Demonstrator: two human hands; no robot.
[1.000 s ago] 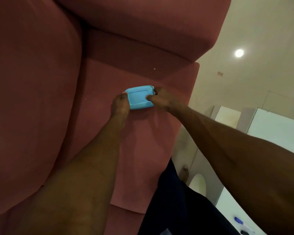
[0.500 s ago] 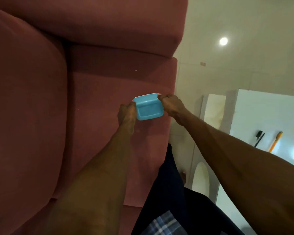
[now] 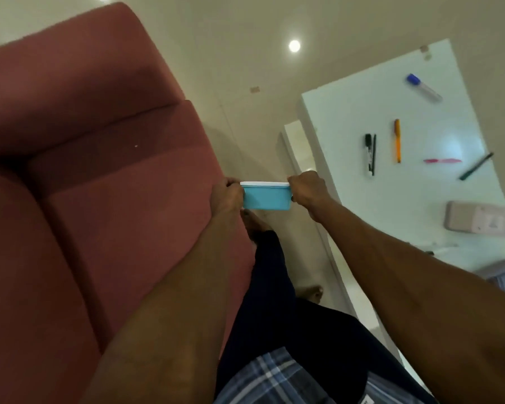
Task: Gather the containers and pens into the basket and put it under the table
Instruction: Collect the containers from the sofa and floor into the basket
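One blue container with a white lid is in the air, between the sofa edge and the white table. Both hands hold it: the left hand grasps its left end with curled fingers, and the right hand grasps its right end in the same way.

On the table I count six pens, all lying flat and apart from the hands: a marker with blue cap, an orange pen, a black marker with a thin dark pen just beside it, a pink pen and a dark green pen. Near the right edge of the table lies one pale pink container.

The red sofa fills the left side. The right forearm covers part of the table, so I cannot tell what is behind it.
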